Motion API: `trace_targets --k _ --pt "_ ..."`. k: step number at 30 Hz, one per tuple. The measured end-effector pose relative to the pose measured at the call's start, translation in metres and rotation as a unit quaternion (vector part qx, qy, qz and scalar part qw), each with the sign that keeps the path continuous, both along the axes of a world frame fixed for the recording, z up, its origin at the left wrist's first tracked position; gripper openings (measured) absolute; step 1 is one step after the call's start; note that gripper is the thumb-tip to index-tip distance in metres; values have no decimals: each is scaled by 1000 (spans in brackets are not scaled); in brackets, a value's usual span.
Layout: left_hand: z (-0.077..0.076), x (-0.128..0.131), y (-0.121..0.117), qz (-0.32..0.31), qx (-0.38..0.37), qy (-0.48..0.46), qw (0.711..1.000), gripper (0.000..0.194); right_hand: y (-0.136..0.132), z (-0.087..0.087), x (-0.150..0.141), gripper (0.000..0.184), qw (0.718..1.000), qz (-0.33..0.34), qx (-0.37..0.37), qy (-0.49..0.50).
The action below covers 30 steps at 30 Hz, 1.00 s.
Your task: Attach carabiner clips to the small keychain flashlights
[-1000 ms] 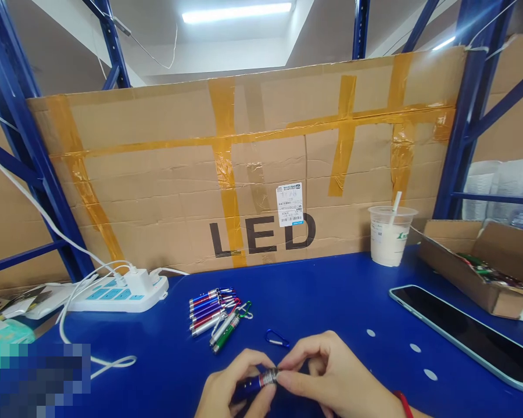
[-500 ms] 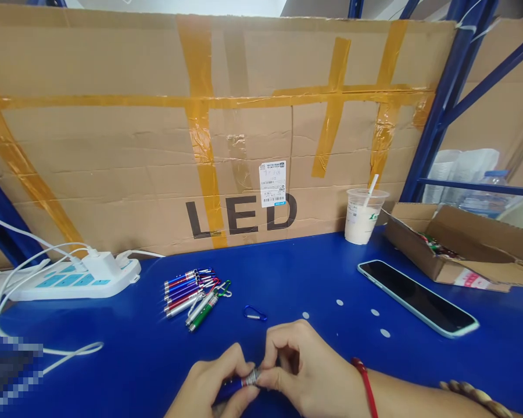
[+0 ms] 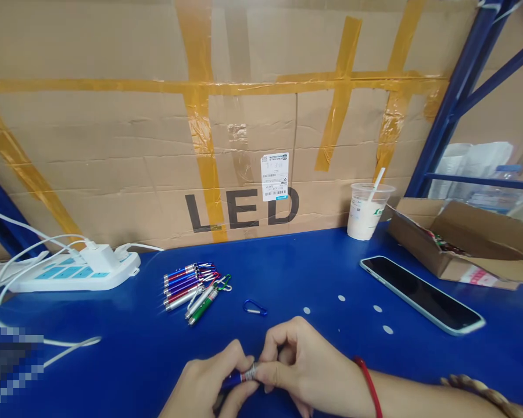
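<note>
Both my hands hold one small blue pen-shaped flashlight (image 3: 236, 379) low over the blue table (image 3: 305, 273). My left hand (image 3: 204, 386) wraps its blue body. My right hand (image 3: 303, 366) pinches its silver end between thumb and fingers. A loose blue carabiner clip (image 3: 255, 307) lies just beyond my hands. Farther left sits a pile of several similar small flashlights (image 3: 194, 285) in blue, red, silver and green, with clips attached.
A taped cardboard sheet marked LED (image 3: 244, 128) stands along the back. A white power strip with cables (image 3: 74, 271) lies at the left. A plastic cup with a straw (image 3: 368, 210), a phone (image 3: 421, 294) and an open cardboard box (image 3: 462, 244) are at the right.
The view has tilted down and the hands sit slightly lower in it. Both hands keep their grip on the blue flashlight, with the right fingers shifting a little on its silver end.
</note>
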<state>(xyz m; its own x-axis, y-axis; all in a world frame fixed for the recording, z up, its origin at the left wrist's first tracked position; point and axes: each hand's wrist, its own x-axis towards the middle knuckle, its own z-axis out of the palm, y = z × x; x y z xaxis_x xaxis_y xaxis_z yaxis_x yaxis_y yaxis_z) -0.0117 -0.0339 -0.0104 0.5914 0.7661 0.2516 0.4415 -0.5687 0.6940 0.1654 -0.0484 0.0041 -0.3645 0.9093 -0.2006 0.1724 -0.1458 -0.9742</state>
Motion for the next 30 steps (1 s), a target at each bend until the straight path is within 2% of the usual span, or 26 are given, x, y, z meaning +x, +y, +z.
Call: trace_targets --k 6,10,16,18,20,24,26,30 --pt "5 5 -3 8 -68 -79 994 13 4 4 -3 40 1000 -9 -8 26" --pt "8 6 -2 25 -94 -72 993 18 5 3 -4 43 999 -16 -3 32" --pt "12 4 6 11 -119 -81 990 26 6 4 -8 47 998 0 12 62" --pt "12 4 10 29 -132 -107 985 32 7 5 -8 45 998 -14 54 42" --pt "12 5 14 54 -151 -135 978 39 9 6 -5 39 990 -50 129 6" --pt "9 5 21 64 -189 -174 964 47 13 5 5 33 954 -111 276 -45" --pt "9 5 21 50 -201 -181 961 44 15 4 8 33 944 -103 310 -53" --pt "13 9 13 15 -195 -166 967 33 17 1 12 33 940 -74 328 -60"
